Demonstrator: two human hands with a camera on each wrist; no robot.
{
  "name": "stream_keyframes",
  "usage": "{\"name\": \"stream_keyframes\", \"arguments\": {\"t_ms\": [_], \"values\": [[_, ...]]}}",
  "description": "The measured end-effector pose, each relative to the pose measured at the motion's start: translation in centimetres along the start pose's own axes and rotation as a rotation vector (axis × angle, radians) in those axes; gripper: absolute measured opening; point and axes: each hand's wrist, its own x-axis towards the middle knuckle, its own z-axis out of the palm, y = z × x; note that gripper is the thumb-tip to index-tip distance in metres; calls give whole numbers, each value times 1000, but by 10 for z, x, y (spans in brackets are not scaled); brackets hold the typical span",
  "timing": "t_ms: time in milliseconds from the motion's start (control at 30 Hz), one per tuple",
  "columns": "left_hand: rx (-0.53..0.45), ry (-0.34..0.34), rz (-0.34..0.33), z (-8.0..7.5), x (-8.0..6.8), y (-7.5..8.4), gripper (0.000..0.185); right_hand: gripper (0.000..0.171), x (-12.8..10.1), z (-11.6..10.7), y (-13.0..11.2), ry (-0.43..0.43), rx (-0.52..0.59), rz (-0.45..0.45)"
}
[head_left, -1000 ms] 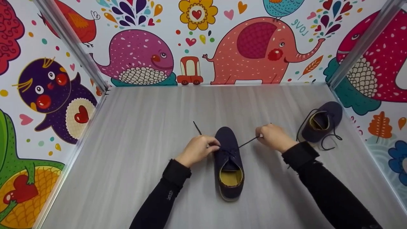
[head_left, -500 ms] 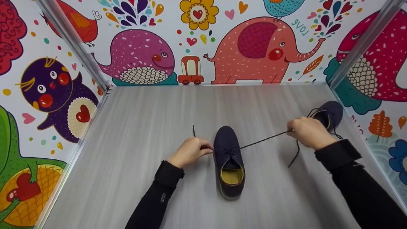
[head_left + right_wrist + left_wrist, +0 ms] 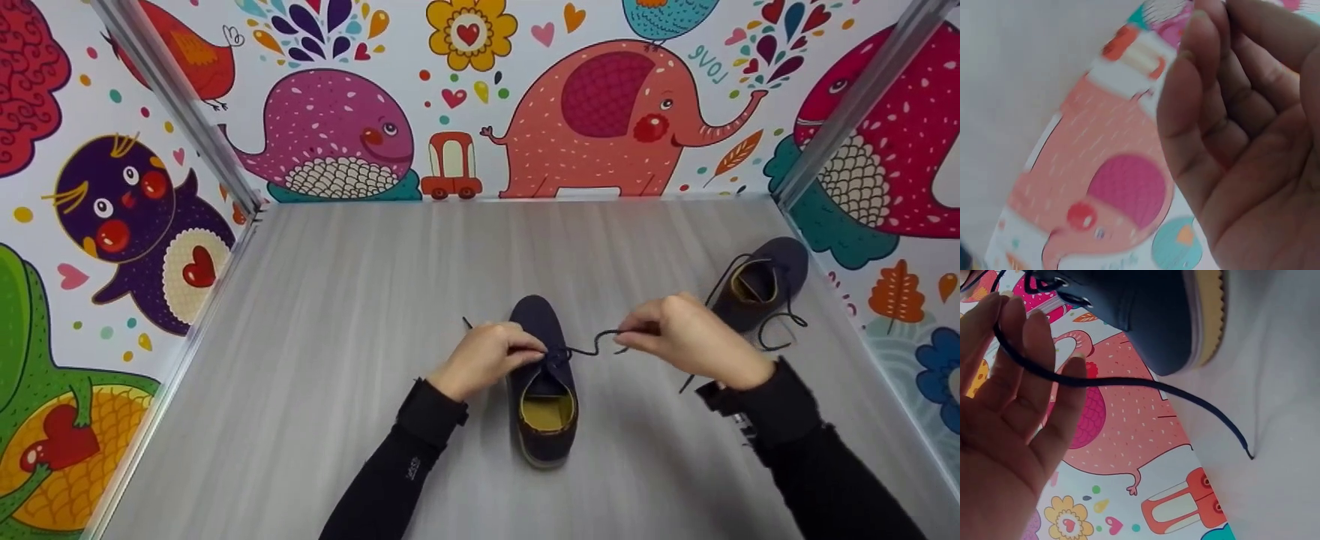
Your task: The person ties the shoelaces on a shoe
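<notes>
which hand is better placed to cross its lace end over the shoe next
Right, probably. The right hand pinches its lace end slack, above and beside the navy shoe, free to swing across. The left hand sits against the eyelets, holding its lace close.

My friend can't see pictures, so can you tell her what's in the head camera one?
Two hands work the dark lace of a navy shoe on a grey table: the left hand at the eyelets, the right hand pinching the lace. A second navy shoe lies far right, before cartoon-animal walls.
</notes>
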Motion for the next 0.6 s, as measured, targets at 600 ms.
{"name": "stream_keyframes", "arguments": {"t_ms": [600], "values": [[-11,9,-26,-1,6,5,16,16,28,65,-39,178,444,61]]}}
